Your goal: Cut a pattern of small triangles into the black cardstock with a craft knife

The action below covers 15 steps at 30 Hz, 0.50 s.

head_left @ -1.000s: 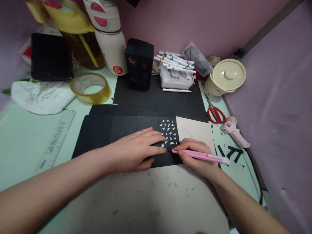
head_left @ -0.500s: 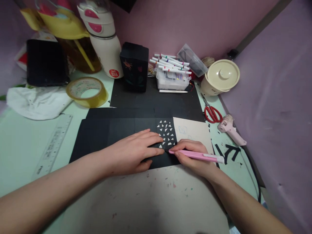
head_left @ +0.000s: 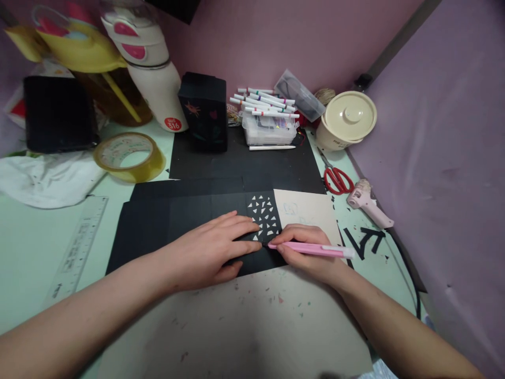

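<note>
Black card [head_left: 189, 210] lies across a pale board, with several small triangular cut-outs near its right end. My left hand [head_left: 215, 247] rests flat on the card, fingers spread, the fingertips just beside the lowest triangles. In my right hand [head_left: 305, 252] is a slim pink craft knife [head_left: 311, 248] with a white end, pinched near its tip. That tip meets the card below the cut-outs, close to my left index finger; the blade itself is too small to make out clearly. Cream paper [head_left: 303, 205] with faint blue marks sits under the card's right end.
A clear ruler [head_left: 77, 247] and tape roll [head_left: 130, 158] are on the left. Behind stand a white bottle [head_left: 158, 95], a black box [head_left: 203, 113] and markers [head_left: 264, 102]. Red-handled scissors [head_left: 338, 180], a pink glue gun [head_left: 369, 202] and black scraps [head_left: 365, 242] lie right.
The whole view has shifted slightly, so most things appear further left. My left hand stays on the card, and the knife tip remains near the same spot below the cut-outs.
</note>
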{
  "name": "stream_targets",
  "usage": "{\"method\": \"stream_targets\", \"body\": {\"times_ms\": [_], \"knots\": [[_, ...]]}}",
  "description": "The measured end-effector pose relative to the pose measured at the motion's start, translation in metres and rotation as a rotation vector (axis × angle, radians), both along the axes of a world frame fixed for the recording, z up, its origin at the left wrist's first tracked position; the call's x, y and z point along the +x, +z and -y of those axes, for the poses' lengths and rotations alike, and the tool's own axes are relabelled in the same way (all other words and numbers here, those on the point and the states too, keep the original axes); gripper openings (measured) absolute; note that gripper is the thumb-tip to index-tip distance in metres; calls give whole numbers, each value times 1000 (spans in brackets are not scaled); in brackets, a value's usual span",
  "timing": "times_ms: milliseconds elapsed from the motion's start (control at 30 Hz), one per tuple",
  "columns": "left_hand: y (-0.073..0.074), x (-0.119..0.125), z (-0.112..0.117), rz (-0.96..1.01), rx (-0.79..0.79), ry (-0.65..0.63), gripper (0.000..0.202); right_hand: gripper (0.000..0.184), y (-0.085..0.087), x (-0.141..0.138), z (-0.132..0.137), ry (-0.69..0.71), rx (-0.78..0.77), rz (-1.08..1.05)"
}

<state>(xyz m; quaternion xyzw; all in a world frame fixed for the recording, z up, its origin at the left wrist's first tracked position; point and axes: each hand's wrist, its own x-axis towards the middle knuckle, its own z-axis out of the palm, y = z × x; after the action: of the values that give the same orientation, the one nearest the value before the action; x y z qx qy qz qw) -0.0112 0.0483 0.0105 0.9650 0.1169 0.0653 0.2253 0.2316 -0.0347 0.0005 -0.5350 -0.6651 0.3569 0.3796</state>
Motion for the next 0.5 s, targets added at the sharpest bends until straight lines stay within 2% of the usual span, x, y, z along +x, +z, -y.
{"method": "stream_targets", "body": {"times_ms": [500], "knots": [[-1,-1,0,9,-8,6,48,11,2,1,1,-35,-25,31]]}}
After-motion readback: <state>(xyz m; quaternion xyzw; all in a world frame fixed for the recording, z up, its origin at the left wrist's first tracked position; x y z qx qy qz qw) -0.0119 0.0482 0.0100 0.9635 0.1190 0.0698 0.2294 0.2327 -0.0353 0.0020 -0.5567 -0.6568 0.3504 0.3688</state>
